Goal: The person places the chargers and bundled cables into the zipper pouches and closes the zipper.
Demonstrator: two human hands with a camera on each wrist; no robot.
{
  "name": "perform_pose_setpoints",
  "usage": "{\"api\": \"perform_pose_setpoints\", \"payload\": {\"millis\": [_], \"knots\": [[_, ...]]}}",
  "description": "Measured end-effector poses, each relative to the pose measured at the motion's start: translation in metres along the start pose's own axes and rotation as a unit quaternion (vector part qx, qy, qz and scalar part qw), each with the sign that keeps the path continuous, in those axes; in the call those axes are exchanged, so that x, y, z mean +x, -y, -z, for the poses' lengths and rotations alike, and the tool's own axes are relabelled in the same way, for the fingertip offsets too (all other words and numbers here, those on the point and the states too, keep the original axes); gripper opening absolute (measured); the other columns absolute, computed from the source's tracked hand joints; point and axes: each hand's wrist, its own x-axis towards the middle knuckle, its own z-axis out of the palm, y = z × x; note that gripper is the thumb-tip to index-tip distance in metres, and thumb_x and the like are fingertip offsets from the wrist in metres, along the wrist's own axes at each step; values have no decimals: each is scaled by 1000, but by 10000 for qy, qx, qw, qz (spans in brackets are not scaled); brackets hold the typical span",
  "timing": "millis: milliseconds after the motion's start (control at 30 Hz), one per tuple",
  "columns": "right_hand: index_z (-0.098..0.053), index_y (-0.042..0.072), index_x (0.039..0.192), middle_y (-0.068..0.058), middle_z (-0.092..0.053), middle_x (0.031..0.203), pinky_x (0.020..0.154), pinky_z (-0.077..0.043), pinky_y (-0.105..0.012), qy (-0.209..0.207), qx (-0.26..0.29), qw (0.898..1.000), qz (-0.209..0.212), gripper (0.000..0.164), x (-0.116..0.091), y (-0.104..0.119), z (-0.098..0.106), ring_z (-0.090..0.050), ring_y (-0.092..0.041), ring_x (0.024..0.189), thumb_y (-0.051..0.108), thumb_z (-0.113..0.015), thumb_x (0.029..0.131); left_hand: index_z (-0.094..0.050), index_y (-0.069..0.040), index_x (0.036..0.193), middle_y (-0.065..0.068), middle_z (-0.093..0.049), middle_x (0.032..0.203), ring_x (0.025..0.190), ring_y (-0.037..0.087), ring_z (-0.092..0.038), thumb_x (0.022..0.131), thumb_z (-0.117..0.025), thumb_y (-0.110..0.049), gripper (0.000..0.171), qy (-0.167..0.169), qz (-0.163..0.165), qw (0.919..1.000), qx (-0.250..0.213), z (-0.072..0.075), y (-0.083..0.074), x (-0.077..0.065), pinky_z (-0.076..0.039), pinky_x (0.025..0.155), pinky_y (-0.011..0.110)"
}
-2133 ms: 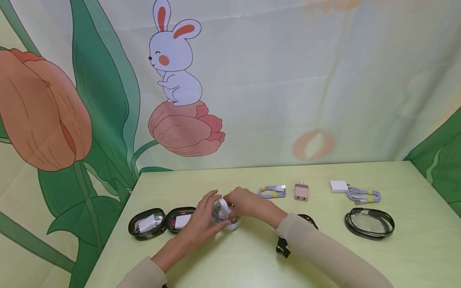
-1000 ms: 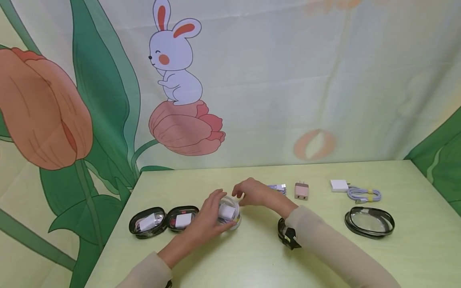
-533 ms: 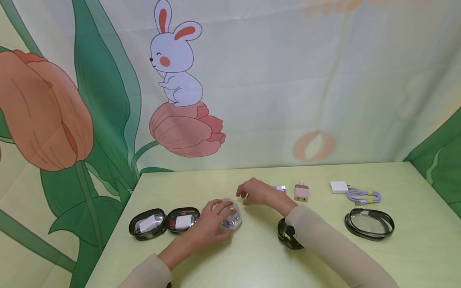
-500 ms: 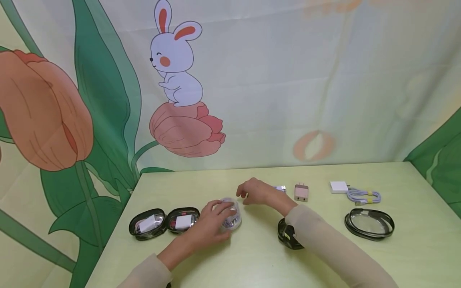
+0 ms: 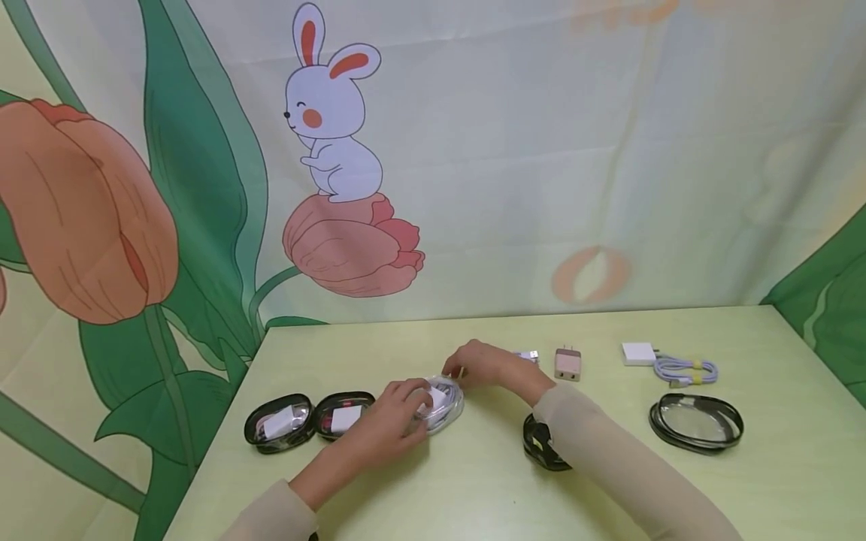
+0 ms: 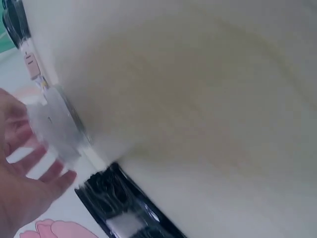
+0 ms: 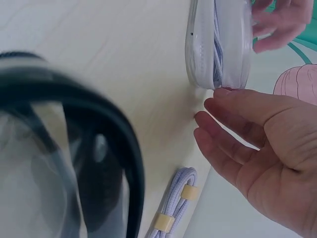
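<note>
A clear zip case with pale trim lies on the table between my hands. Through its wall show a white charger block and a lavender cable. My left hand is at the case's left side, its fingers spread and loosely bent over that edge. In the left wrist view those fingers stand apart from one another. My right hand is at the case's far right end. In the right wrist view its thumb and forefinger pinch the end of the case, by the zip; the other fingers are loosely bent.
Two black-trimmed clear cases with contents stand at left. Under my right sleeve lies a black-trimmed case; another is at right. Behind are a pink charger, a white charger and lavender cables.
The charger and cable are now inside the case, which has shifted and turned slightly right. My right hand drew back from it, then returned to its end. My left fingers have loosened.
</note>
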Motion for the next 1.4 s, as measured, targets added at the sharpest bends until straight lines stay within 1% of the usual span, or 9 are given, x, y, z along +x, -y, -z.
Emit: {"api": "perform_pose_setpoints", "payload": {"millis": [100, 200, 267, 400, 500, 833, 1033, 1267, 1400], "knots": [[-75, 4, 116, -9, -74, 108, 90, -55, -33, -58, -59, 9998, 174, 22, 2, -1, -3, -68, -24, 101, 2, -69, 95, -58, -9, 126, 15, -51, 141, 128, 38, -49, 94, -74, -27, 40, 64, 220, 9997, 39, -4, -3, 2, -48, 102, 52], [-75, 3, 114, -9, -75, 107, 91, -54, -32, -99, -139, 9993, 324, 20, 3, -2, -6, -68, -23, 101, 2, -67, 96, -57, -10, 132, 15, -51, 142, 131, 38, -47, 90, -79, -26, 50, 150, 255, 9995, 79, -6, -4, 4, -49, 102, 52], [-74, 4, 116, -8, -74, 109, 92, -54, -32, -52, -128, 9994, 302, 21, 4, -2, -7, -68, -22, 102, 1, -67, 97, -58, -10, 131, 16, -51, 141, 131, 38, -48, 88, -81, -17, 49, 138, 132, 9997, 120, -6, -3, 5, -49, 101, 51], [-74, 6, 116, -5, -74, 107, 89, -53, -31, 92, -100, 9998, 137, 20, 5, -2, -6, -66, -18, 97, 4, -67, 97, -61, -7, 122, 18, -56, 137, 129, 37, -51, 80, -79, 9, 49, -171, -250, 9995, 124, -5, 1, 4, -48, 104, 49], [-75, 6, 111, -2, -72, 100, 84, -52, -30, 117, -63, 9999, 57, 16, 5, 0, -5, -62, -14, 89, 6, -68, 97, -61, -7, 119, 18, -57, 137, 129, 35, -53, 76, -76, 17, 51, -325, -416, 9986, 56, -4, 4, 3, -48, 105, 47], [-69, 10, 97, 1, -66, 90, 79, -50, -27, 185, 44, 9996, -198, 4, 9, 1, -6, -55, -11, 82, 7, -67, 98, -59, -8, 121, 21, -50, 144, 132, 38, -51, 80, -75, 15, 50, 9, -358, 9992, -193, 0, 6, 4, -51, 101, 47], [-67, 11, 100, 0, -63, 83, 72, -46, -25, 173, -201, 9996, -15, 4, 11, -3, -10, -51, -11, 75, 7, -66, 98, -59, -6, 121, 21, -51, 143, 132, 37, -51, 80, -76, 14, 49, 61, -563, 9983, -152, -1, 6, 6, -49, 104, 47], [-76, 10, 98, 2, -70, 89, 77, -52, -25, -73, -610, 9975, 346, 7, 14, -7, -10, -58, -9, 80, 10, -69, 98, -58, -5, 120, 21, -50, 144, 132, 37, -51, 80, -78, 11, 47, 217, -394, 9989, -145, 2, 5, 7, -49, 103, 47], [-75, 11, 96, 2, -67, 89, 75, -51, -25, -64, -985, 9941, 453, 7, 15, -8, -10, -58, -10, 79, 13, -69, 98, -58, -5, 119, 22, -50, 144, 132, 38, -51, 81, -77, 10, 45, 311, -327, 9988, -180, 3, 5, 8, -49, 103, 48]]}}
